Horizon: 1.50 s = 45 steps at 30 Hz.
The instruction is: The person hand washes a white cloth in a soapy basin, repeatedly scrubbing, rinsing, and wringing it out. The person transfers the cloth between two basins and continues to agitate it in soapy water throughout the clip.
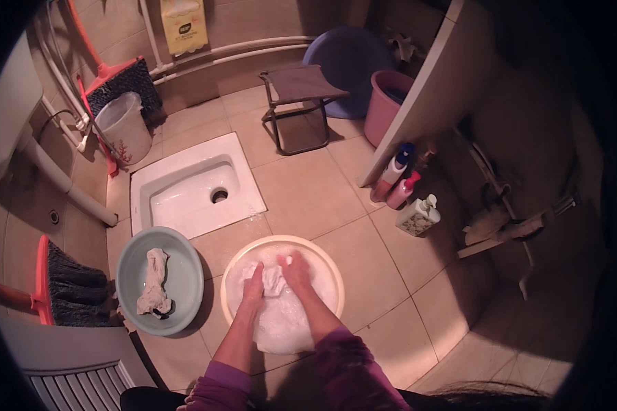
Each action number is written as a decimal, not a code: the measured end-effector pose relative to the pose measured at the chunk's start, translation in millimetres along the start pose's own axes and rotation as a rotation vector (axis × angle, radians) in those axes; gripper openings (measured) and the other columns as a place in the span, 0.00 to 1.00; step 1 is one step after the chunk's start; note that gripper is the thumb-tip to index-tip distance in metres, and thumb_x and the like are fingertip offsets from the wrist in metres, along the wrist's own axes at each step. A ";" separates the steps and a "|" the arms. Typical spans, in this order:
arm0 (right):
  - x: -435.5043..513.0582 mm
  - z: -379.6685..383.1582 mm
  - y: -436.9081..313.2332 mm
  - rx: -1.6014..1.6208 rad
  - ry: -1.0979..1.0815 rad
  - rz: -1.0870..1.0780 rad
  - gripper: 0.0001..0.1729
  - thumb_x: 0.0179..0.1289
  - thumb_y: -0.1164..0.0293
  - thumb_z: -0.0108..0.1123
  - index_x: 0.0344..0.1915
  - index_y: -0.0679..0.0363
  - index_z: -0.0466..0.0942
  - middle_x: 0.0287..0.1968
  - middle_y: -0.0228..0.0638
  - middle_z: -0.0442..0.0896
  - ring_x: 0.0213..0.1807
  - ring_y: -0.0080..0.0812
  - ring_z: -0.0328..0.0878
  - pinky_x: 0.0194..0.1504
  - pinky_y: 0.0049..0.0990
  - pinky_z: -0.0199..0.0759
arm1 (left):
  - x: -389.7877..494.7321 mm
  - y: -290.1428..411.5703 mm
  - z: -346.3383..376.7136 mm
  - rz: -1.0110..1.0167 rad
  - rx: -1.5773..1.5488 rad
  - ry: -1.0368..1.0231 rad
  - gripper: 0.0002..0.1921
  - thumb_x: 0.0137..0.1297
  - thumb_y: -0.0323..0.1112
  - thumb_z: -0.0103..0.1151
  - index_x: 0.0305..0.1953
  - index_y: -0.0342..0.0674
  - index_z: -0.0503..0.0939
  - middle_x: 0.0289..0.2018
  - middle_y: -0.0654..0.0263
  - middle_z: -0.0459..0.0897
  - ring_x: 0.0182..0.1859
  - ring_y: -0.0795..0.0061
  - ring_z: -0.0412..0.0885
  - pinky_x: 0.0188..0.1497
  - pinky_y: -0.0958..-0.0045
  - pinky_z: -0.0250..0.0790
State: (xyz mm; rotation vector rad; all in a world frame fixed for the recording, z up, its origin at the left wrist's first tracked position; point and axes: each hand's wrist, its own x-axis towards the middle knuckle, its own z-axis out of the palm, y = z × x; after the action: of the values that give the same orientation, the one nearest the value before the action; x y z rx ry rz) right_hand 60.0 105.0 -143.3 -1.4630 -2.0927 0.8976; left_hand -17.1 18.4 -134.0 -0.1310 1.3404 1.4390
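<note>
Before me on the floor stands a cream-rimmed plastic basin [340, 280] filled with white suds and pale wet cloth. My left hand [254, 285] is at the left side of a bunched white cloth [273, 282], its fingers pointing up and gripping the edge. On the cloth's right is my right hand [294, 269], somewhat blurred, with a bit of white between thumb and fingers. Foam hides part of the cloth. To the left, a grey-green basin [195, 287] holds a twisted, wrung pale cloth [155, 282] and touches neither hand.
A white squat toilet [200, 226] lies beyond the basins. Past it are a folding stool [308, 85], a waste bin [126, 131], a pink bucket [383, 110] and a blue tub [339, 61]. Pump bottles [419, 218] stand at right; a broom [77, 287] is at left.
</note>
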 end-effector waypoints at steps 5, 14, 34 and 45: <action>-6.6 20.9 33.1 -0.371 -0.426 -0.091 0.18 0.57 0.64 0.44 0.44 0.65 0.68 0.44 0.54 0.71 0.47 0.46 0.69 0.49 0.39 0.61 | -9.5 3.8 3.4 0.166 -0.010 -0.013 0.18 0.53 0.42 0.58 0.41 0.36 0.72 0.34 0.67 0.76 0.35 0.79 0.73 0.35 0.77 0.65; -71.3 -5.7 -56.7 0.495 -0.244 0.178 0.17 0.51 0.66 0.52 0.39 0.65 0.72 0.35 0.51 0.76 0.41 0.48 0.73 0.43 0.35 0.65 | 16.2 -14.0 -11.2 -0.110 -0.435 -0.326 0.16 0.58 0.45 0.49 0.40 0.39 0.72 0.33 0.64 0.77 0.34 0.74 0.74 0.35 0.73 0.68; -25.9 -3.6 -10.5 0.112 -0.288 0.121 0.16 0.52 0.63 0.51 0.36 0.65 0.72 0.36 0.53 0.75 0.41 0.49 0.72 0.42 0.39 0.65 | -1.9 1.2 0.6 0.055 -0.172 0.010 0.25 0.54 0.46 0.56 0.48 0.35 0.67 0.34 0.63 0.74 0.36 0.71 0.73 0.38 0.72 0.69; -24.5 -19.1 -48.6 0.236 -0.004 0.175 0.14 0.51 0.61 0.52 0.29 0.62 0.73 0.25 0.51 0.76 0.28 0.48 0.74 0.29 0.37 0.69 | 8.6 -31.8 2.0 -0.123 -0.499 -0.226 0.13 0.60 0.40 0.43 0.41 0.40 0.72 0.34 0.64 0.77 0.35 0.72 0.75 0.38 0.72 0.70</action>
State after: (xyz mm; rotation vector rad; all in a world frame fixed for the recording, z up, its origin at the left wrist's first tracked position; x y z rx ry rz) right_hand 49.3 75.8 -94.8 -1.5333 -1.8098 1.1710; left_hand 4.1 17.1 -159.1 -0.3589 0.7596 1.6045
